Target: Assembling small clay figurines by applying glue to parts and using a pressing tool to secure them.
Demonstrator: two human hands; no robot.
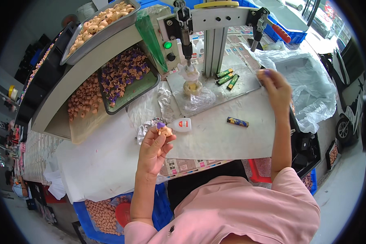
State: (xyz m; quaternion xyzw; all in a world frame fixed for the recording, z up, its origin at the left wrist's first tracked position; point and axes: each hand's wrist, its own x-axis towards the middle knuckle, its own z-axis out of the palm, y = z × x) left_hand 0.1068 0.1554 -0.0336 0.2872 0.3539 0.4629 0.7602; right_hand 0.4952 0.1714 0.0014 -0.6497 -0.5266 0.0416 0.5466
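My left hand [152, 152] is raised over the white table sheet, thumb and fingers pinching a small peach figurine [163, 129] with a purple top. To the far right, my right hand [277, 90] is held up beside the press plate. Its fingers are closed on a small peach-and-purple piece [264, 73], partly hidden by the fingers. A white glue bottle [182, 125] lies on its side just right of my left hand, next to a crumpled rag [145, 131]. Between my hands, a dark blue patterned tube [238, 122] lies on the sheet.
A bench press [187, 44] stands at the back over a metal plate [248, 83] with several green tubes [233, 81]. On the left are a tray of purple-and-peach pieces [152, 90] and a tray of peach parts [130, 10]. A plastic-lined bin [313, 87] stands right.
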